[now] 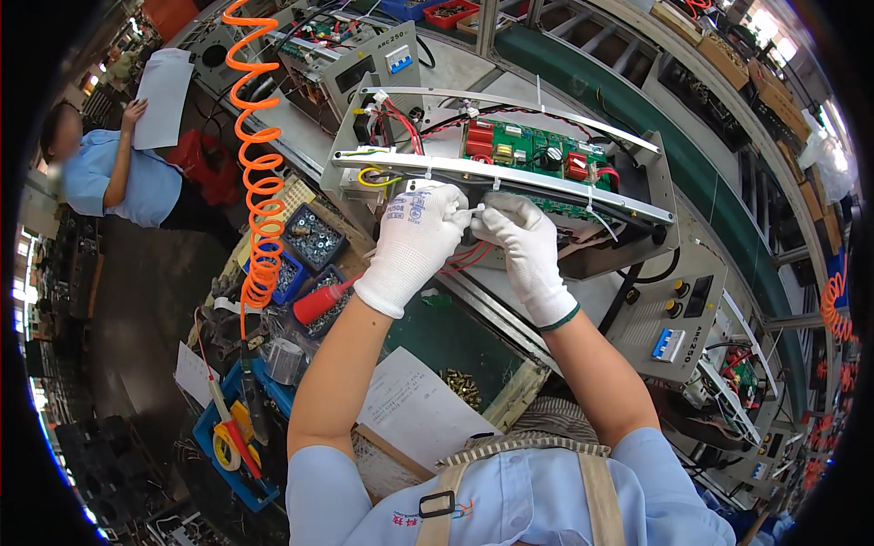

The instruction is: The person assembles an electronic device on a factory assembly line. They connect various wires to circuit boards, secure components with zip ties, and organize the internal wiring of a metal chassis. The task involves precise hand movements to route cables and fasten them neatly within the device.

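Observation:
White knit gloves cover both of my hands, which meet at the near metal bar of an opened machine chassis [669, 238]. My left hand [417, 238] has its fingers closed in a pinch. Close beside it, my right hand [521, 244] pinches as well. Between their fingertips shows a thin white cable tie [475, 210]. Another cable tie [592, 202] is looped round the bar with its tail sticking out. Behind the bar lies a green circuit board [544, 146] with red and black parts. Red wires [469, 258] hang below my hands.
An orange coiled air hose [261, 173] hangs at the left, near bins of screws [312, 235] and a red-handled tool [319, 302]. A blue tool tray [218, 455] and a written sheet [419, 405] lie nearer. Another chassis [678, 318] stands right. A co-worker [127, 173] holds paper at far left.

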Available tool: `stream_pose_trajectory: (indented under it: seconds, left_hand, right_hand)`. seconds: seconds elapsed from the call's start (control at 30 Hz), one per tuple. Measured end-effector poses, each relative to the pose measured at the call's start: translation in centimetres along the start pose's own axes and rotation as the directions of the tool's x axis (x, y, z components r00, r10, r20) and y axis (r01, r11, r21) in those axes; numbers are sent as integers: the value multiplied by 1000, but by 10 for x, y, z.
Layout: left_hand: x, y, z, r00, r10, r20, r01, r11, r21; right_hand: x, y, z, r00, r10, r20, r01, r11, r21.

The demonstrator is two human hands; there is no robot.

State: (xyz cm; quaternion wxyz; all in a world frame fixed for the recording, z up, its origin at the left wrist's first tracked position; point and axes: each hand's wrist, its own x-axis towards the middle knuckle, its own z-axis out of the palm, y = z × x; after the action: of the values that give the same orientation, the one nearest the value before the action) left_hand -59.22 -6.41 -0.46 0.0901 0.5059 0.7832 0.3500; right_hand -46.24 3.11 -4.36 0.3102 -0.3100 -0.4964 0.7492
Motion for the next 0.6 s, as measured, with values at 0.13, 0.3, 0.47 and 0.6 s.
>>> stream_pose_trajectory:
  seconds: [0.13, 0.3, 0.47, 0.6]
  left_hand:
    - [0, -1, 3, 1000, -8, 11, 8, 998, -66]
    - [0, -12, 10, 985, 148, -91, -150, 989, -11]
    - [-7, -16, 33, 936, 130, -327, -105, 990, 94]
    - [-11, -15, 33, 940, -111, -323, 141, 988, 68]
  right_hand:
    - [0, 1, 0, 1000, 18, 14, -18, 999, 28]
    - [4, 13, -12, 999, -15, 52, 18, 998, -55]
    - [-16, 9, -3, 964, -266, -17, 249, 922, -298]
    - [-26, 18, -4, 849, -480, 221, 526, 730, -436]
